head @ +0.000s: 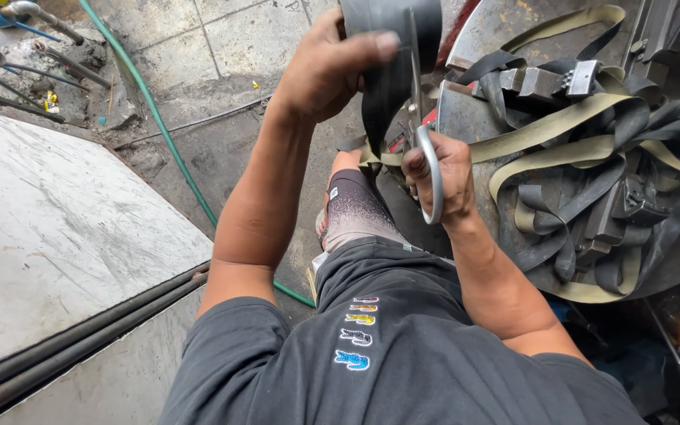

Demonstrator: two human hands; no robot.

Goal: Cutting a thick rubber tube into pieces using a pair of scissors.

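The left hand point(332, 67) pinches a wide strip of black rubber sheet point(393, 47), thumb pressed across its face, holding it upright at the top of the view. Just below and to the right of that pinch, the right hand point(444, 177) has its fingers closed through the loop handle of large grey steel shears point(426, 149), whose blades run up along the rubber. Right of both hands lies a heap of black and tan rubber strips point(592, 157) on a round metal drum point(513, 31). A green hose point(168, 138) crosses the floor to the left.
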